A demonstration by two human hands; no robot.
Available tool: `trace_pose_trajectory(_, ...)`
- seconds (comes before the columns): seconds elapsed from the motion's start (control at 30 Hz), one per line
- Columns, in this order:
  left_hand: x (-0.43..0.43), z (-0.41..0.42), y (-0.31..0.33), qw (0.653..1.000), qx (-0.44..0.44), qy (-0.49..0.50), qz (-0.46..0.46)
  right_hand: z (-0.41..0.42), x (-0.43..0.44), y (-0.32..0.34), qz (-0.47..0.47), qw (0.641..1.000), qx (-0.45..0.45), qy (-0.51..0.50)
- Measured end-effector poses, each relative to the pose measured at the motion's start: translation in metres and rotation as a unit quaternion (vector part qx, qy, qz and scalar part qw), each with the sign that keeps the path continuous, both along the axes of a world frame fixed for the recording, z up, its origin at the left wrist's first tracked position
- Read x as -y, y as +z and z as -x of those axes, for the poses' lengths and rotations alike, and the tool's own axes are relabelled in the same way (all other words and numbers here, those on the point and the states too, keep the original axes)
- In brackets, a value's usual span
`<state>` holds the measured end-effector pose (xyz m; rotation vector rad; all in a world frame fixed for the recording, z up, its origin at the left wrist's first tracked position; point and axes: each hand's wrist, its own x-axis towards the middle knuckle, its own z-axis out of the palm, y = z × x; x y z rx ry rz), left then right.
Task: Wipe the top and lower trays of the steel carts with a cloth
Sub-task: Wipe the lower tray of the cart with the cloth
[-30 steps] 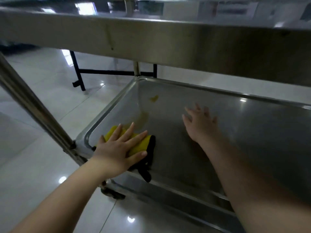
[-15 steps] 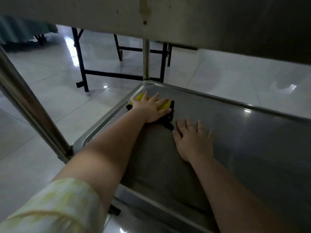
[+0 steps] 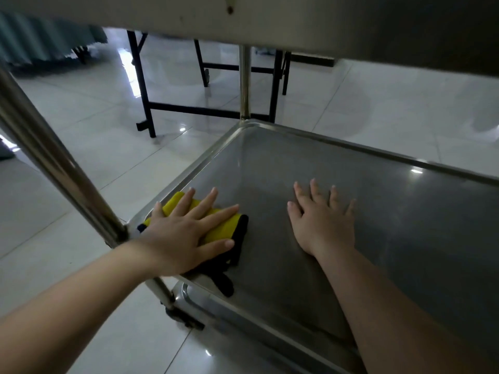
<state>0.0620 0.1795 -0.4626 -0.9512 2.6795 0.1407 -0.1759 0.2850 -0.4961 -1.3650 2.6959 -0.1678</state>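
A folded yellow cloth with black edging is being pressed flat against the bottom of the lower stainless-steel tray, in its near left corner, just beside the left rim. A black tail of the cloth is being left trailing toward the near edge of the tray. The cloth is being covered by the left hand, palm down. Its fingers are being held straight and spread, with the thumb laid along the cloth's black-edged side. The right hand is being rested palm down on the bare steel near the middle of the tray, well apart from the cloth. Its fingers are likewise being held straight and slightly spread, pointed toward the far edge.

The lower tray is being overhung by the underside of the upper steel tray, by which the top of the view is being filled. A round steel post is being seen rising from the near left corner, and a second post from the far left corner. A dark caster wheel is being glimpsed below the near left corner. The cart is being carried by a glossy white tiled floor. Beyond the far edge, black metal folding legs are being seen standing on the tiles. Pleated teal fabric is being shown at the upper left.
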Motion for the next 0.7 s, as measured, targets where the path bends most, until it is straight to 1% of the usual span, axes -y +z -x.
trace_pose_trajectory(0.1, 0.039, 0.056, -0.005, 0.998, -0.043, 0.005, 0.043, 0.001, -0.001, 0.0, -0.003, 1.0, -0.005, -0.001)
trace_pose_trajectory(0.23, 0.099, 0.15, -0.008, 0.995, -0.067, 0.036, 0.057, 0.002, 0.001, 0.0, -0.002, 1.0, -0.012, -0.005)
trace_pose_trajectory(0.3, 0.113, 0.175, -0.007, 0.996, -0.062, 0.039, 0.058, 0.003, 0.002, 0.0, -0.005, 1.0, -0.015, -0.009)
trace_pose_trajectory(0.37, 0.113, 0.181, -0.009, 0.995, -0.057, 0.043, 0.07, 0.003, 0.003, 0.0, -0.004, 1.0, -0.017, -0.013)
trace_pose_trajectory(0.47, 0.088, 0.153, -0.005, 0.995, -0.065, 0.026, 0.066, 0.004, 0.002, 0.0, -0.003, 1.0, -0.014, -0.012)
trace_pose_trajectory(0.53, 0.059, 0.109, -0.002, 0.997, -0.06, 0.007, 0.045, 0.005, 0.002, 0.0, 0.001, 1.0, -0.007, -0.009)
trace_pose_trajectory(0.63, 0.007, 0.031, 0.0, 0.999, -0.032, -0.008, 0.024, 0.004, 0.001, -0.001, 0.004, 1.0, -0.002, -0.008)
trace_pose_trajectory(0.7, -0.013, 0.001, 0.003, 1.0, 0.001, 0.006, 0.008, 0.003, 0.001, -0.002, 0.002, 1.0, -0.005, -0.007)
